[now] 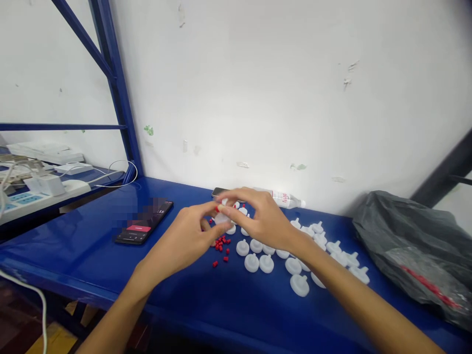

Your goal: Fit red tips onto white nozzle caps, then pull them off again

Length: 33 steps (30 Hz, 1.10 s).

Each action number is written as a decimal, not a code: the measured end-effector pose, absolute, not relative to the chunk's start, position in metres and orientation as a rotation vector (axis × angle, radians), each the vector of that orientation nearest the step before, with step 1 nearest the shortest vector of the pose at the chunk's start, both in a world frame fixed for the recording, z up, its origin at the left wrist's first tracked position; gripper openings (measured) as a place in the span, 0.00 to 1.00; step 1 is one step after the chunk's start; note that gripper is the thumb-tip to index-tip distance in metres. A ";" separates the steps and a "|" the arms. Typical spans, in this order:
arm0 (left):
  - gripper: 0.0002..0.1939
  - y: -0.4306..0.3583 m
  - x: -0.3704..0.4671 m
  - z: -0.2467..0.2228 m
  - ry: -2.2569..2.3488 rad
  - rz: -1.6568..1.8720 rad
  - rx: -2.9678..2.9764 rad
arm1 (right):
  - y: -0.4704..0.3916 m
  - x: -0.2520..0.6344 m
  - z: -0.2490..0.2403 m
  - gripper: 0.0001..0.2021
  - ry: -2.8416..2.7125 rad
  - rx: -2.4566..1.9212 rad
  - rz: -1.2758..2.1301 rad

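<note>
My left hand is closed around a white round plastic piece with a nozzle, held above the blue table. From the right, my right hand pinches a small red cap at that piece; the fingers partly hide it. Whether the cap sits on the nozzle I cannot tell. Below the hands lies a scatter of small red caps. Several more white nozzle pieces stand on the table under and around my right forearm, and others lie farther right.
A lit phone lies left on the blue table. Behind my hands are a dark phone and a clear bottle along the wall. A dark plastic bag fills the right side. A power strip sits far left.
</note>
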<state>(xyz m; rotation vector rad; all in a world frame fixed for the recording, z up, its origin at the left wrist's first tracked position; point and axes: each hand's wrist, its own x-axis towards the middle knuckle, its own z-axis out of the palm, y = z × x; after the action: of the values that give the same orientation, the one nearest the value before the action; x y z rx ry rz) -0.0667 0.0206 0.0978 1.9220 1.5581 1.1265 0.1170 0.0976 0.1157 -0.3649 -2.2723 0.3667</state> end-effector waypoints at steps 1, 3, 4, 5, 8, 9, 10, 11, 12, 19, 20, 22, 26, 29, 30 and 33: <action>0.18 0.022 -0.069 0.099 1.513 1.177 1.857 | 0.098 0.117 0.116 0.13 -2.266 -0.344 0.371; 0.20 0.025 -0.074 0.100 1.419 1.220 1.730 | 0.099 0.116 0.115 0.21 -2.293 -0.300 0.390; 0.22 0.027 -0.076 0.101 1.388 1.222 1.671 | 0.100 0.115 0.113 0.23 -2.321 -0.278 0.397; 0.23 0.028 -0.077 0.101 1.367 1.220 1.619 | 0.100 0.113 0.111 0.25 -2.350 -0.264 0.403; 0.23 0.031 -0.076 0.098 1.313 1.220 1.525 | 0.101 0.106 0.100 0.24 -2.370 -0.293 0.385; 0.23 0.032 -0.074 0.097 1.309 1.217 1.519 | 0.101 0.104 0.098 0.23 -2.360 -0.316 0.345; 0.22 0.032 -0.071 0.096 1.323 1.209 1.528 | 0.101 0.103 0.096 0.21 -2.355 -0.340 0.282; 0.22 0.032 -0.069 0.095 1.363 1.202 1.561 | 0.101 0.102 0.095 0.19 -2.357 -0.361 0.203; 0.21 0.031 -0.066 0.094 1.428 1.199 1.621 | 0.101 0.103 0.095 0.18 -2.374 -0.377 0.121; 0.21 0.021 -0.058 0.098 1.716 1.157 2.185 | 0.106 0.119 0.105 0.18 -2.415 -0.411 -0.036; 0.21 0.021 -0.058 0.097 1.719 1.167 2.199 | 0.108 0.120 0.107 0.18 -2.424 -0.383 -0.043; 0.23 0.020 -0.058 0.096 1.751 1.197 2.186 | 0.110 0.121 0.111 0.18 -2.447 -0.297 -0.085; 0.27 0.014 -0.059 0.096 1.668 1.244 1.941 | 0.111 0.121 0.118 0.13 -2.437 -0.089 -0.269; 0.28 0.008 -0.061 0.099 1.456 1.259 1.726 | 0.108 0.121 0.121 0.11 -2.371 0.011 -0.443; 0.27 0.007 -0.061 0.099 1.393 1.254 1.675 | 0.107 0.120 0.122 0.10 -2.339 0.034 -0.518; 0.26 0.008 -0.062 0.099 1.237 1.225 1.547 | 0.106 0.119 0.121 0.09 -2.232 0.066 -0.748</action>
<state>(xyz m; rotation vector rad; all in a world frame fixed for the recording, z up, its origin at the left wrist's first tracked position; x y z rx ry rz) -0.0625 0.0078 0.0993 1.5465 1.2366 1.2250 0.1193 0.1062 0.1214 0.0660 -2.2318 -0.7479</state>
